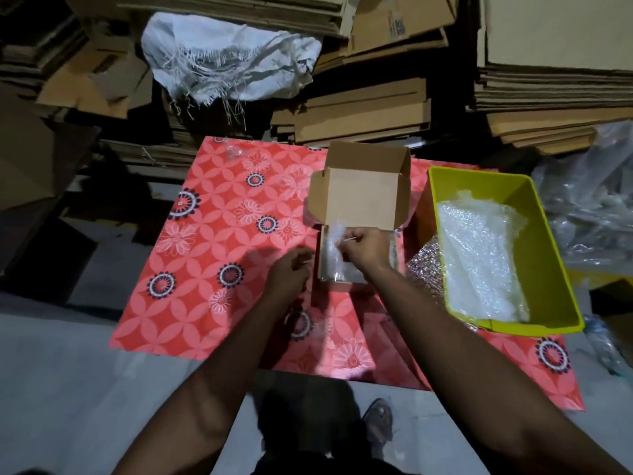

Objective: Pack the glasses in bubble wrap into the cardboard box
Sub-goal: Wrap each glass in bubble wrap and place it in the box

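Already one wrapped bundle sits inside your cardboard box (359, 193).
Your right hand (363, 246) pinches the bubble wrap (330, 248) over the glass at the box's left side, grip closed on it; your left hand (291, 272) hovers just beside, fingers loosely curled, holding nothing. More wrap waits in the yellow bin (548, 214); closing remains.

Both your forearms reach forward and converge, bare to the elbow. Your right hand (363, 246) is curled, thumb and fingertips pinched together, knuckles up, wrist bent slightly down. Your left hand (291, 269) hangs beside it, fingers loosely curled, gripping nothing.
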The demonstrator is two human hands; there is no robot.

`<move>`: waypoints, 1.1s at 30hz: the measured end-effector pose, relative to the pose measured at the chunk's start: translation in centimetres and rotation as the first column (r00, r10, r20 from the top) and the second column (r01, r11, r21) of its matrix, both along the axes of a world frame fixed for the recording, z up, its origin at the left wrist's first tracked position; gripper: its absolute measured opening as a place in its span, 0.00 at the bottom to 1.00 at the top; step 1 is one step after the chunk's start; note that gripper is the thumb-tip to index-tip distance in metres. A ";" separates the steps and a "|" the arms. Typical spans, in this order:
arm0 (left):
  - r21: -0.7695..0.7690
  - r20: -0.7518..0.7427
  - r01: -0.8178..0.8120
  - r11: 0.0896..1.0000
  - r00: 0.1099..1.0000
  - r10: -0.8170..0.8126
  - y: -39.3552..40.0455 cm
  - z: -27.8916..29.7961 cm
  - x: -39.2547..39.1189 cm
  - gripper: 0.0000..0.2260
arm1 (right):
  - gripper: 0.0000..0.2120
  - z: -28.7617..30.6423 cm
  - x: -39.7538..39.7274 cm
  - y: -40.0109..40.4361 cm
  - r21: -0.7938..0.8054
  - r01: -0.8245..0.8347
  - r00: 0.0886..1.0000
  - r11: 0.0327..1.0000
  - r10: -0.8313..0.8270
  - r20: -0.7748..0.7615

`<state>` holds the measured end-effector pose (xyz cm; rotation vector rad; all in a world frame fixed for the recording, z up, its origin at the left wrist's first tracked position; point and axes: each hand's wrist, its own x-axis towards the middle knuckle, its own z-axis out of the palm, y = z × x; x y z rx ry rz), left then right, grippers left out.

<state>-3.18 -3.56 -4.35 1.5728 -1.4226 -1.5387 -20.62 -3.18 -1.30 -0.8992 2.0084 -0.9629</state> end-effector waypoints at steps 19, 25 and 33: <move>-0.160 0.049 0.114 0.980 0.993 -0.107 -1.6 -2.6 -1.6 0.19 | 0.15 -1.6 0.9 -3.4 0.274 -0.223 0.901 0.936 0.305 -0.309; -0.366 0.203 0.189 0.911 0.972 -0.121 -1.2 -3.1 -1.7 0.10 | 0.11 -2.2 0.5 -3.7 0.185 -0.119 0.909 0.975 0.182 -0.375; -0.434 0.483 0.464 0.772 0.843 -0.235 -0.7 -3.4 -1.4 0.12 | 0.06 -3.7 -0.7 -3.3 0.136 -0.430 0.668 0.892 0.416 -0.617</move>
